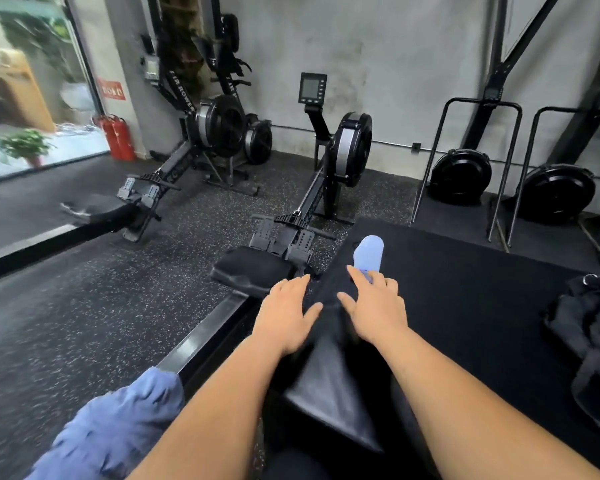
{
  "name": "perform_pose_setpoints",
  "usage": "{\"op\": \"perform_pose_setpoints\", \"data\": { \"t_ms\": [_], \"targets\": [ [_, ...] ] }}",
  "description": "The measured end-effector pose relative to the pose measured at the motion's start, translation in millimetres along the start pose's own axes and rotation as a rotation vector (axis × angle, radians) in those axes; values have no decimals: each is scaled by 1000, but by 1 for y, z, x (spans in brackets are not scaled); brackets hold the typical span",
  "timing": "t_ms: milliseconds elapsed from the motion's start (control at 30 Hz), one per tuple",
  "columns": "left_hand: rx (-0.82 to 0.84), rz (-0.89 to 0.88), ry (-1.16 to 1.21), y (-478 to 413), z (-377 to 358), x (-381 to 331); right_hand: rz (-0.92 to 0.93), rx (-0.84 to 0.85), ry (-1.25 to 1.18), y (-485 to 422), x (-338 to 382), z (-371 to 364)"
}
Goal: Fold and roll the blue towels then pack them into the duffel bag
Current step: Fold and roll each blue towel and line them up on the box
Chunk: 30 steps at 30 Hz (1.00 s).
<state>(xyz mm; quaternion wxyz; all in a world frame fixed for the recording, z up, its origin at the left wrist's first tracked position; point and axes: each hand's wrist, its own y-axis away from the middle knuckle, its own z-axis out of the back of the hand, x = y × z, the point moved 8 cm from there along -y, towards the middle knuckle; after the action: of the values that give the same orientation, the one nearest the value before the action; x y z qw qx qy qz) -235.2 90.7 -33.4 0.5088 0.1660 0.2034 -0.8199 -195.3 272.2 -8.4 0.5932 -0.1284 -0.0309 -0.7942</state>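
Observation:
A rolled light-blue towel (pixel 369 252) lies on the black mat (pixel 465 299), just beyond my right hand (pixel 374 306). The fingertips of that hand reach the roll's near end; its fingers are spread and fairly straight. My left hand (pixel 286 313) hovers beside it with fingers spread, holding nothing. A crumpled darker blue towel (pixel 115 427) lies at the bottom left, by my left forearm. The black duffel bag (pixel 589 344) sits at the right edge of the mat, partly cut off by the frame.
A rowing machine's seat (pixel 253 275) and rail (pixel 205 337) run just left of my hands. More rowers (pixel 350 147) stand against the grey wall. Black fan machines (pixel 461 176) with metal frames stand at the back right. A red extinguisher (pixel 116 136) stands by the window.

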Motion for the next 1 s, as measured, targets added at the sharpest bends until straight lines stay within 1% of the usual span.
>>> {"op": "perform_pose_setpoints", "data": {
  "t_ms": [167, 400, 600, 767, 1000],
  "targets": [
    [-32, 38, -142, 65, 45, 28, 130, 46, 8, 51, 59, 5],
    [-46, 181, -225, 167, 88, 85, 306, 99, -11, 121, 149, -5],
    [-25, 286, -244, 243, 89, 137, 432, 188, 0, 169, 210, -43],
    [-7, 380, -212, 300, 81, 182, 520, 306, 10, 200, 254, -90],
    [65, 546, -184, 366, 46, 247, 672, 448, 100, 237, 300, -154]
  ]
}}
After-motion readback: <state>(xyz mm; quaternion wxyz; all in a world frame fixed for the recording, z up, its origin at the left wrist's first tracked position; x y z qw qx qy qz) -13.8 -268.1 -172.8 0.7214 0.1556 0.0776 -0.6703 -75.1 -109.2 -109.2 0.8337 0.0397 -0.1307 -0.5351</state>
